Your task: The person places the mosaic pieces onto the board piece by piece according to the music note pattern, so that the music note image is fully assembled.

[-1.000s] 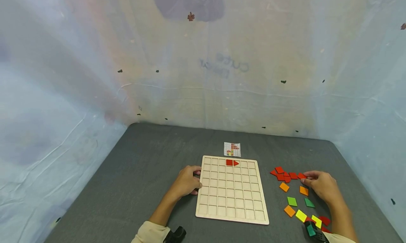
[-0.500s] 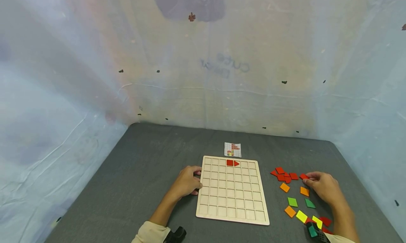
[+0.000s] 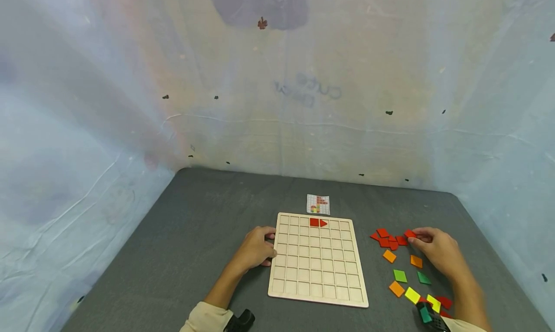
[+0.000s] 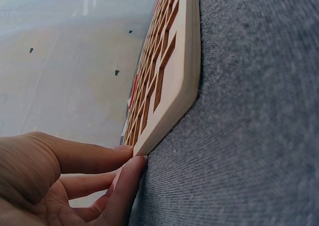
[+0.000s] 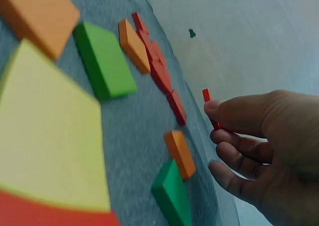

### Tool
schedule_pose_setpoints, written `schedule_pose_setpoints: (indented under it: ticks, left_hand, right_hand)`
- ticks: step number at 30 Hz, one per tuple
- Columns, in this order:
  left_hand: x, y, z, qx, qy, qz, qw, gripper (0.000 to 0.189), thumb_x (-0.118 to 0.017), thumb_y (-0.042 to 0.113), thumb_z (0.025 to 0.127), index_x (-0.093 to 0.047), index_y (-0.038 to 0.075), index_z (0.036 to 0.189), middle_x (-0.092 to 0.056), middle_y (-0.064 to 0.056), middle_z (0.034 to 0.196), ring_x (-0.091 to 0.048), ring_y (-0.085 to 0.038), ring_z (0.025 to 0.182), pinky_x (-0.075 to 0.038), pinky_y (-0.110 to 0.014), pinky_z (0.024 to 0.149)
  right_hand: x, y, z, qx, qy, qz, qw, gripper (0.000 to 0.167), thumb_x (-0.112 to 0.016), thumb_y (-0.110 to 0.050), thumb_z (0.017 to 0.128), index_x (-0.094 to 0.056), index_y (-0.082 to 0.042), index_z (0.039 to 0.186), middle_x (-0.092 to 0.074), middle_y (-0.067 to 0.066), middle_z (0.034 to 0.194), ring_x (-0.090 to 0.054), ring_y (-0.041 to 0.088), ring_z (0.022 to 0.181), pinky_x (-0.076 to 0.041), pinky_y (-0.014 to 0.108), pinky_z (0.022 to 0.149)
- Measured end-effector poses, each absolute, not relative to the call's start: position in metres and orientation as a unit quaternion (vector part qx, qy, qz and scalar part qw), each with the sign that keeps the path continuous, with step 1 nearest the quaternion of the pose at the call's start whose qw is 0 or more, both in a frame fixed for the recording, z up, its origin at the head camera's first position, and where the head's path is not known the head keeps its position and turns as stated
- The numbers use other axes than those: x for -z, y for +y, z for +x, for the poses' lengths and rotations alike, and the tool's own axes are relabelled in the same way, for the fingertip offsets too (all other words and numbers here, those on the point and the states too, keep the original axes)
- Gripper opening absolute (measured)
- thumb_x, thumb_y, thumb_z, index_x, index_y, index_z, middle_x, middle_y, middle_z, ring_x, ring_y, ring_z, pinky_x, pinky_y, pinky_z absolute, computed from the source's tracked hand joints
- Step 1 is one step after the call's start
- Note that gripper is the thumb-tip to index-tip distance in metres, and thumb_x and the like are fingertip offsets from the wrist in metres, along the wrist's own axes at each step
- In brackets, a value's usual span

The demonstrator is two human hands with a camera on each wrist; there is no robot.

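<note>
At the left edge of the wooden grid board (image 3: 318,264), my left hand (image 3: 255,247) pinches the rim between thumb and a finger, as the left wrist view shows. Two red tiles (image 3: 314,222), a square and a triangle, sit side by side in the board's far row. My right hand (image 3: 440,250) pinches a small red tile (image 5: 207,96) between thumb and forefinger, held up off the table. Just left of that hand lies a cluster of red tiles (image 3: 384,242). An orange tile (image 3: 416,261) and a dark green tile (image 3: 423,277) lie below it.
Beyond the board lies a printed pattern card (image 3: 318,205). Green (image 3: 400,275), orange (image 3: 396,289) and yellow tiles (image 3: 412,295) are scattered right of the board, with more red tiles (image 3: 444,301) by the right wrist. A pale sheet (image 3: 282,144) hangs behind the grey table (image 3: 208,202).
My right hand has lifted the red tile from the table and shifted slightly up and left with it. My left hand and the board stay in place.
</note>
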State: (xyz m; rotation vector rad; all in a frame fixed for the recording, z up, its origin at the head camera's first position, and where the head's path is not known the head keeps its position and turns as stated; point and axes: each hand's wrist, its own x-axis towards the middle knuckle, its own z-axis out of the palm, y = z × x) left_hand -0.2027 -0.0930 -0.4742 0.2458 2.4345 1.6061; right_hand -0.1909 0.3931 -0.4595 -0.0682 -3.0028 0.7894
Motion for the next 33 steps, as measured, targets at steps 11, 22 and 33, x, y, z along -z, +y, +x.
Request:
schedule_pose_setpoints:
  ticks: [11, 22, 33]
  left_hand:
    - [0.475, -0.093, -0.204, -0.548, 0.825, 0.086, 0.109, 0.064, -0.071, -0.013, 0.08, -0.058, -0.011, 0.143, -0.062, -0.021, 0.125, -0.068, -0.02, 0.085, -0.063, -0.034, 0.055]
    - [0.476, -0.093, -0.204, -0.545, 0.827, 0.087, 0.105, 0.065, -0.07, -0.013, 0.08, -0.057, -0.012, 0.143, -0.062, -0.022, 0.127, -0.068, -0.021, 0.087, -0.063, -0.034, 0.055]
    - [0.475, -0.092, -0.204, -0.544, 0.829, 0.086, 0.099, 0.064, -0.071, -0.014, 0.079, -0.059, -0.012, 0.142, -0.063, -0.021, 0.123, -0.067, -0.02, 0.085, -0.063, -0.034, 0.053]
  right_hand:
    - [0.454, 0.361, -0.194, -0.267, -0.963, 0.013, 0.032, 0.04, -0.072, -0.028, 0.102, -0.071, 0.004, 0.126, -0.068, 0.024, 0.117, -0.066, 0.038, 0.101, -0.055, 0.041, 0.072]
    - [0.457, 0.328, -0.201, -0.279, -0.958, 0.046, 0.052, 0.037, -0.076, -0.027, 0.1, -0.073, 0.001, 0.123, -0.068, 0.019, 0.116, -0.066, 0.034, 0.1, -0.057, 0.04, 0.075]
    - [0.457, 0.295, -0.206, -0.297, -0.951, 0.076, 0.044, 0.034, -0.077, -0.025, 0.098, -0.074, -0.003, 0.123, -0.069, 0.016, 0.12, -0.062, 0.025, 0.096, -0.053, 0.038, 0.076]
